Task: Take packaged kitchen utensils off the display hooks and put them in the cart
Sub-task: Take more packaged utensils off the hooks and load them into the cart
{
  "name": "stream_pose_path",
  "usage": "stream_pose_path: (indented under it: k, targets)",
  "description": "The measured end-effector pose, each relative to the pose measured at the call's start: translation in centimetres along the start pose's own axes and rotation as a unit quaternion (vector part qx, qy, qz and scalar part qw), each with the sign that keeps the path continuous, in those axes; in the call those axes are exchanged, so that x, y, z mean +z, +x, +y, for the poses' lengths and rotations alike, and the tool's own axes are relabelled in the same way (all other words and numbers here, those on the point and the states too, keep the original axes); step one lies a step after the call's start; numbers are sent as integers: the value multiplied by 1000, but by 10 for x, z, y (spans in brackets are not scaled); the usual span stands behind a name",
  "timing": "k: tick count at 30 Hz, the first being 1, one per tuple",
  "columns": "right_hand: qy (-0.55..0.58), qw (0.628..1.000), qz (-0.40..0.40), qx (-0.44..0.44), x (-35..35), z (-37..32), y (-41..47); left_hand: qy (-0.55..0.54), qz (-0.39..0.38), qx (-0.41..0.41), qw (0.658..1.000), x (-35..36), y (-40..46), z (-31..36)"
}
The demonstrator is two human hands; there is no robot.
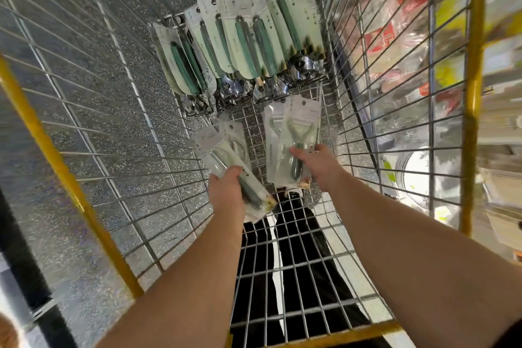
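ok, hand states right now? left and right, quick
Left hand: fingers curled round packaged utensils, held over the cart.
Right hand: gripping packaged peelers, also inside the cart.

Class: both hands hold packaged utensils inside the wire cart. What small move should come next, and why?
Probably lower and release. The left hand and right hand each grip clear packets of green-handled peelers above the yellow-framed wire cart's bare mesh floor, just short of the row of green-handled utensil packs already lying at the far end.
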State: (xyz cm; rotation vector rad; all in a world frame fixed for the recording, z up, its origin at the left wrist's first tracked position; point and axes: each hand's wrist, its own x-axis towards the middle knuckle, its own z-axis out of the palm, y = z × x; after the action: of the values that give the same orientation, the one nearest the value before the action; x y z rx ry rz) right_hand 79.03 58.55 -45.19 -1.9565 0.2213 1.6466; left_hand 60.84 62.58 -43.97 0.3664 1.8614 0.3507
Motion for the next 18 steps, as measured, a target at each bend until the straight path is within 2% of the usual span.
stream_pose_path:
  k: [4, 8, 12, 18]
  targets:
    - [9, 1000, 21, -2, -1, 4, -6, -48, -33, -30, 998, -5, -16, 3]
    - [-27, 999, 24, -12, -1, 13, -10, -69, -129, -90, 985, -1, -26, 19]
    - [-77, 996, -8, -42, 0, 15, -7, -13, -224, -57, 973, 16, -8, 29]
    - [-74, 996, -32, -41, 0, 19, -6, 76, -260, -32, 962, 37, 17, 24]
